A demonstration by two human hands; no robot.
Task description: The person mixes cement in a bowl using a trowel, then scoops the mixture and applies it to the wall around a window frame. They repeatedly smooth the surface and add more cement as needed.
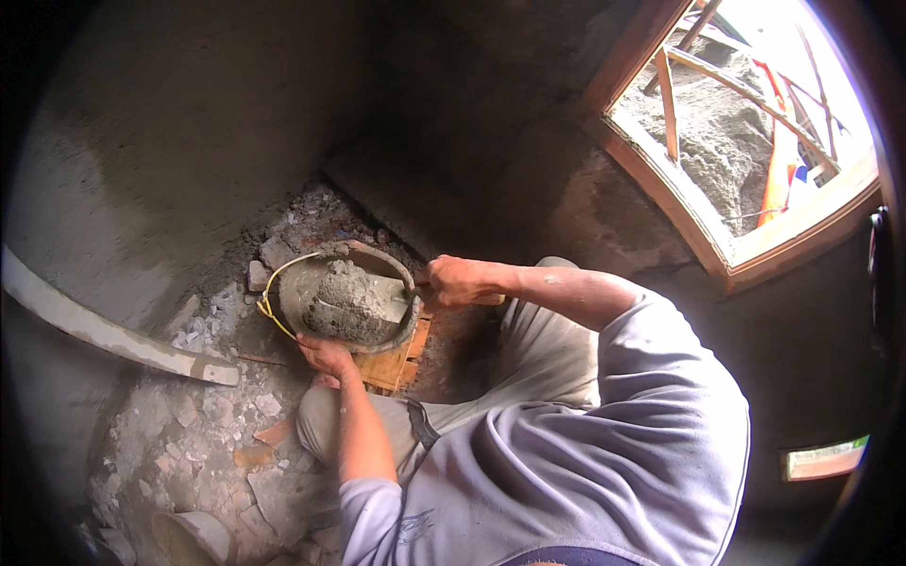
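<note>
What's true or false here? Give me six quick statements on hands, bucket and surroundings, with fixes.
1. The bucket holds a grey, wet-looking mix. True.
2. The left hand is buried in the mix. False: it is at the bucket's near rim.
3. The right hand is at the bucket's right side. True.
4. The yellow handle hangs on the bucket's right side. False: it is on the left.
5. Rubble lies on the person's left. True.
6. The wooden frame is at upper left. False: upper right.
</note>
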